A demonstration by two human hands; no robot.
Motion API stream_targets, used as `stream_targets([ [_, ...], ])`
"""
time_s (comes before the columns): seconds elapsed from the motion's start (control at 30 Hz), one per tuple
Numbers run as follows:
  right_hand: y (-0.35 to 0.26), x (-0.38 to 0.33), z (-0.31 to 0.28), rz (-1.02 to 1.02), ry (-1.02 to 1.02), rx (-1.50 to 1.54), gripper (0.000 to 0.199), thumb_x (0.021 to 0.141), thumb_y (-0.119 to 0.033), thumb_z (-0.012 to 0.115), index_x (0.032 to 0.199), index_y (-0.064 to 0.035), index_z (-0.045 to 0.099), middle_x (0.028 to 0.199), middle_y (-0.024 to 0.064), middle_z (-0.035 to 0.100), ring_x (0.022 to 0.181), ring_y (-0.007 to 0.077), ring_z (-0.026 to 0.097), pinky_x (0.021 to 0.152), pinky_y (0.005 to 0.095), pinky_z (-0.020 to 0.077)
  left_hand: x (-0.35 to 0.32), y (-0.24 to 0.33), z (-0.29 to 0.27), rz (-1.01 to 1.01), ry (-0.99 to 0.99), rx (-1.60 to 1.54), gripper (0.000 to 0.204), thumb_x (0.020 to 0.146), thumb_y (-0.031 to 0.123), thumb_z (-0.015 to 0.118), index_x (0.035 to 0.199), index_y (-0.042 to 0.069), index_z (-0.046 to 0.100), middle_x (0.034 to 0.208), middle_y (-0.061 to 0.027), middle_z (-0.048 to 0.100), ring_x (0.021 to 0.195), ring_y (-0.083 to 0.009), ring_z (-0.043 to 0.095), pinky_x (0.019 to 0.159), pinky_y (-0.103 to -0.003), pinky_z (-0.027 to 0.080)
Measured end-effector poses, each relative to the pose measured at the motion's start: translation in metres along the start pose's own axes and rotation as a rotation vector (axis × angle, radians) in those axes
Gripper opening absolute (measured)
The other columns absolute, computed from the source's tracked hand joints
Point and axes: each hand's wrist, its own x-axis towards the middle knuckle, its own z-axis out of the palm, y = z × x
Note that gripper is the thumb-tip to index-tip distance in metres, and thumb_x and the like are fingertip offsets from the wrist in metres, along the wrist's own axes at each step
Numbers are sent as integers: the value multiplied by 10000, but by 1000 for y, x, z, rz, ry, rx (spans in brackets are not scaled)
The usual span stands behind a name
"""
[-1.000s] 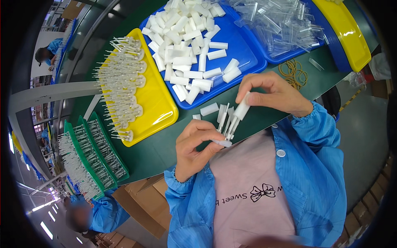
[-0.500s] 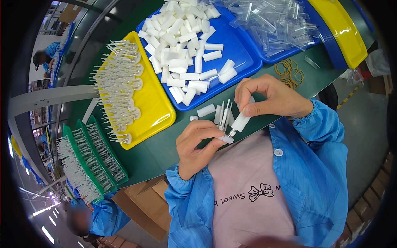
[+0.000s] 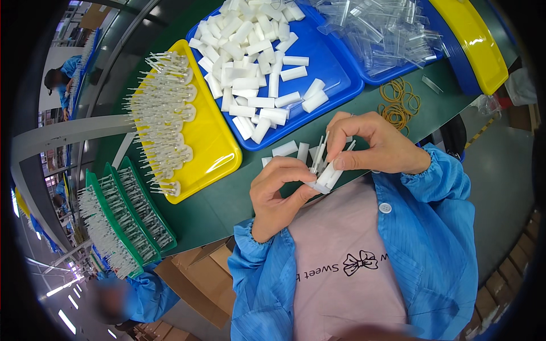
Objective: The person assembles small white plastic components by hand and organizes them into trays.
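Observation:
My left hand [image 3: 280, 192] pinches the base of a small white holder with several thin pins [image 3: 321, 152] standing up from it. With its fingertips, my right hand [image 3: 372, 142] grips a short white tube [image 3: 330, 175] low against that base. Thin pin ends poke out past the tube's upper end, so it sits around some of the pins. Fingers partly hide the holder. Just beyond my hands, a few loose white tubes [image 3: 284, 149] lie on the green table.
A yellow tray [image 3: 213, 162] holds rows of pinned white pieces. Blue trays carry white tubes [image 3: 244, 85] and clear plastic sleeves [image 3: 381, 34]. Rubber bands [image 3: 401, 108] lie at right. Green racks [image 3: 122, 219] stand left, above a cardboard box [image 3: 196, 284]. A co-worker's blue sleeve [image 3: 151, 295] shows lower left.
The white tube in my right hand has moved down over the pins to the holder's base. My left hand has shifted slightly right with the holder.

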Motion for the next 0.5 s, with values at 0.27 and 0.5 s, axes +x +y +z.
stream_targets([
  [0.27, 2, -1, -3, -15, -39, 18, 172, 803, -171, 710, 914, -44, 676, 945, 40, 640, 924, 158, 530, 838, 297, 410, -3, 0, -3, -77, -1, -132, 212, 720, -11, 753, 905, 14, 653, 923, -87, 597, 826, -160, 583, 737, -264, 462],
  [0.5, 24, -11, -16, -109, 204, -764, 267, 710, -165, 727, 924, -74, 596, 979, 91, 560, 965, 290, 510, 853, 377, 405, -9, -1, -15, -208, 148, -328, 225, 753, -10, 740, 943, -18, 621, 959, -84, 564, 875, -137, 557, 790, -257, 456],
])
